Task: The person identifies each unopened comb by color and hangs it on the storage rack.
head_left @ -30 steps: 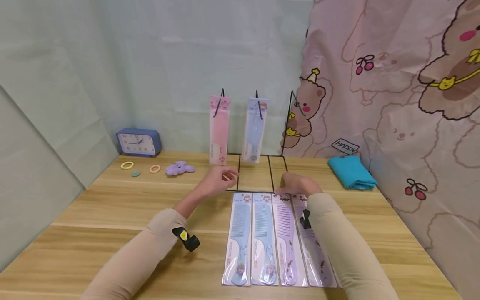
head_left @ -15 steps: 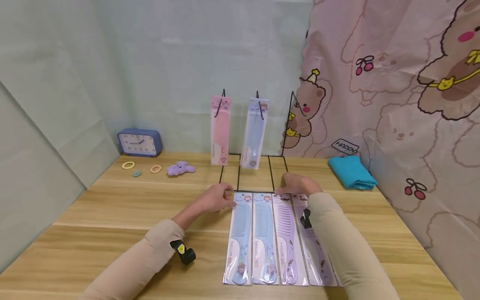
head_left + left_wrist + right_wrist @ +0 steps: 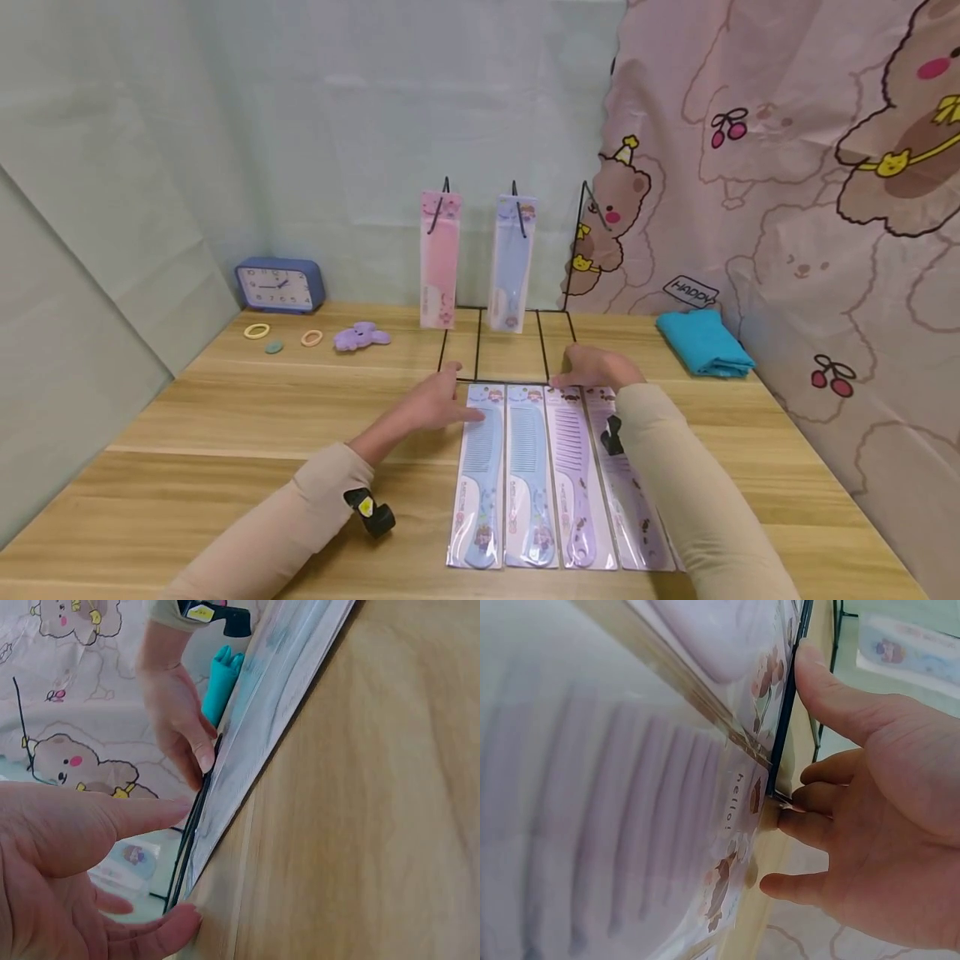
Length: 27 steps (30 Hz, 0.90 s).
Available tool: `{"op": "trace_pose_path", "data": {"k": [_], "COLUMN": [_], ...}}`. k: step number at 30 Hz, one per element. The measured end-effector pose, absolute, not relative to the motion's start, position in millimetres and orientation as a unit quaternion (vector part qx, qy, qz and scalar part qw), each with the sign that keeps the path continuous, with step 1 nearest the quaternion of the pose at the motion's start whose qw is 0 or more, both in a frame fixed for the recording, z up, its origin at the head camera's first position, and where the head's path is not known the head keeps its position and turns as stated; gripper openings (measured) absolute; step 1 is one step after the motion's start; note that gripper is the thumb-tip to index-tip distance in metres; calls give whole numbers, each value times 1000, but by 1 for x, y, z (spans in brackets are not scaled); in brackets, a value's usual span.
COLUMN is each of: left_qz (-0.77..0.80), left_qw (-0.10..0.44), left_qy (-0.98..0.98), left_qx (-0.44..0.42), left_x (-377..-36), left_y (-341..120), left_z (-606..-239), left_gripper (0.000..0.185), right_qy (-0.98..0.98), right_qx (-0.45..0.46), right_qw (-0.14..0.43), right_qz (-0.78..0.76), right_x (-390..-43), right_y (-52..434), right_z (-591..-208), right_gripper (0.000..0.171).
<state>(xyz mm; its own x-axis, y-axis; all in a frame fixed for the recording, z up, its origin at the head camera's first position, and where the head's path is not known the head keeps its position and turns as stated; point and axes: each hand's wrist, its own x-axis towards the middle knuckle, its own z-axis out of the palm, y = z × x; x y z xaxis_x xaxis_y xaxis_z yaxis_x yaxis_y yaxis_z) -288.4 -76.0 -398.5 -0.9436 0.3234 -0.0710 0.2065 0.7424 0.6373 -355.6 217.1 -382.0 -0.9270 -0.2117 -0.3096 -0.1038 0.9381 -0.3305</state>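
Resting on the wooden table [image 3: 225, 417], the left hand [image 3: 435, 404] lies with its fingers relaxed and loosely spread, the fingertips touching the top left corner of the leftmost blue comb [image 3: 480, 475] in its clear packet. The left wrist view shows the thumb stretched out and the fingers flat near the packet's edge, gripping nothing.

The right hand [image 3: 596, 368] sits at about 2 o'clock from the left one, at the top of the row of packets. Its thumb lies on the black wire of the rack [image 3: 510, 346], and its fingers are bent gently at the top end of the purple comb [image 3: 573, 475] packets; the right wrist view shows them touching the wire and packet edge, not closed round anything.

Four packets lie side by side in the row: two blue on the left, two purple on the right, the farthest right partly under the right sleeve.

At 12 o'clock from the hands, a pink comb [image 3: 439, 258] and another blue comb packet [image 3: 512, 262] hang from the rack's hooks. Toward 10 o'clock stand a blue clock [image 3: 280, 285], hair rings [image 3: 256, 331] and a purple toy [image 3: 360, 337]. A folded teal cloth [image 3: 703, 343] lies at 2 o'clock.
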Motion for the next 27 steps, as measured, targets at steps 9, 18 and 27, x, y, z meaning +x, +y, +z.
{"op": "trace_pose_path", "data": {"k": [9,18,27], "left_qz": [280,229,226], "left_qw": [65,64,70], "left_qy": [951,964,962], "left_qx": [114,120,139], "left_x": [-281,-274,-272], "left_y": [-61,-56,-57], "left_z": [-403,-408,-406], "left_gripper": [119,137,134], "right_qy": [969,970,971], "right_qx": [-75,-76,-72], "right_qw": [179,175,176], "right_qz": [-154,-151,-148], "right_x": [-358,-358,-357], "right_y": [220,217,216], "right_z": [-382,-381,-382], "right_gripper": [57,60,60]}}
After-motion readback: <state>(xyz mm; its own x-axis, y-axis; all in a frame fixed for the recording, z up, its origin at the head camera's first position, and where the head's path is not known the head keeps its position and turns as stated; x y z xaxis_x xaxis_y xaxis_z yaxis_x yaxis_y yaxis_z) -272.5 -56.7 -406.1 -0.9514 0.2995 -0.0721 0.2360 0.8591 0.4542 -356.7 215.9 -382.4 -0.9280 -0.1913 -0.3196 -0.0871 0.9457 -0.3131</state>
